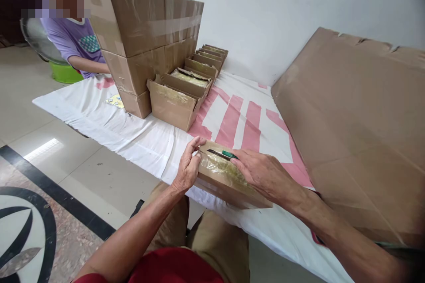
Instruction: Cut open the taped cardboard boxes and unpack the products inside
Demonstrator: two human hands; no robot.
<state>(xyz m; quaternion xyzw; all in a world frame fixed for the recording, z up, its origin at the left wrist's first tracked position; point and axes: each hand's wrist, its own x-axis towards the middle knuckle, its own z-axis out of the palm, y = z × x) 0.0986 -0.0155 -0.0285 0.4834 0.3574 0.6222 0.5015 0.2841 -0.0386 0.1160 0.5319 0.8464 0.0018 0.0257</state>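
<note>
A taped cardboard box (226, 172) lies at the table's front edge, straight before me. My left hand (190, 163) grips its left end, thumb on the top and fingers round the far corner. In my right hand (255, 166) is a green-handled utility knife (229, 154), held low over the box top. Its blade lies along a dark slit in the top, under shiny clear tape. Part of the handle is hidden by my fingers, which are closed round it.
Stacked cardboard boxes (142, 22) stand at the left, with a row of opened boxes (172, 101) beside them. A large cardboard sheet (358, 124) leans at the right. White cloth with pink strips (229, 119) covers the table. Another person (75, 40) is behind the stack.
</note>
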